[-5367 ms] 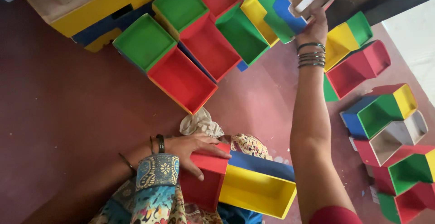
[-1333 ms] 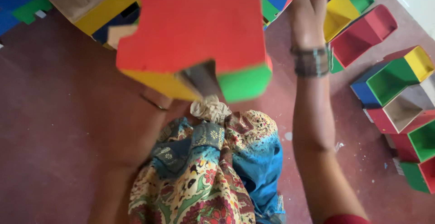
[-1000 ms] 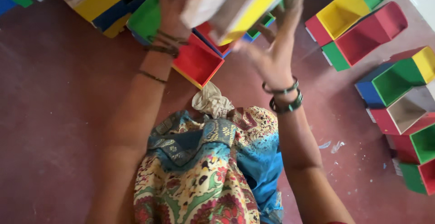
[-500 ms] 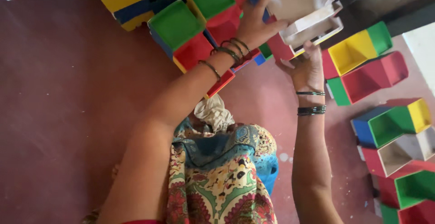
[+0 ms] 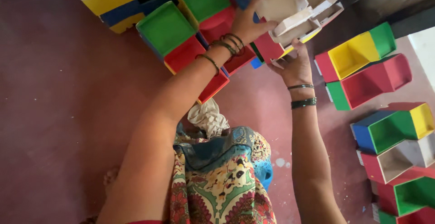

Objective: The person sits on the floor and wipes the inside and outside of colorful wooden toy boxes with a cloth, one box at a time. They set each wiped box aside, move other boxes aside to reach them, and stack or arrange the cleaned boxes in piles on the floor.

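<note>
Both hands are raised toward 12 o'clock on one piece. Our left hand (image 5: 247,22) lies palm-down with fingers spread wide across the pale flat face of the white block (image 5: 290,6), thumb hooked at its lower edge; the forearm runs in from 7 o'clock, bangles bunched at the wrist. Our right hand (image 5: 294,65) cups the block from beneath, fingertips curled up against its underside, forearm nearly vertical from 6 o'clock, two dark bangles on the wrist. So the block is gripped between the two hands.

Block: unpainted whitish, boxy, with stepped notches and open slots along its right end; a red part and a sliver of yellow show just under it. Long axis runs roughly 8 to 2 o'clock, notched end toward 2 o'clock. It sits at 12 to 1 o'clock in view, against the cluster of green and red boxes (image 5: 181,33).

At 3 o'clock, well apart: yellow-and-green box (image 5: 358,54), red box (image 5: 376,79). Dark red floor (image 5: 68,115). Patterned cloth (image 5: 222,183) at 6 o'clock.
</note>
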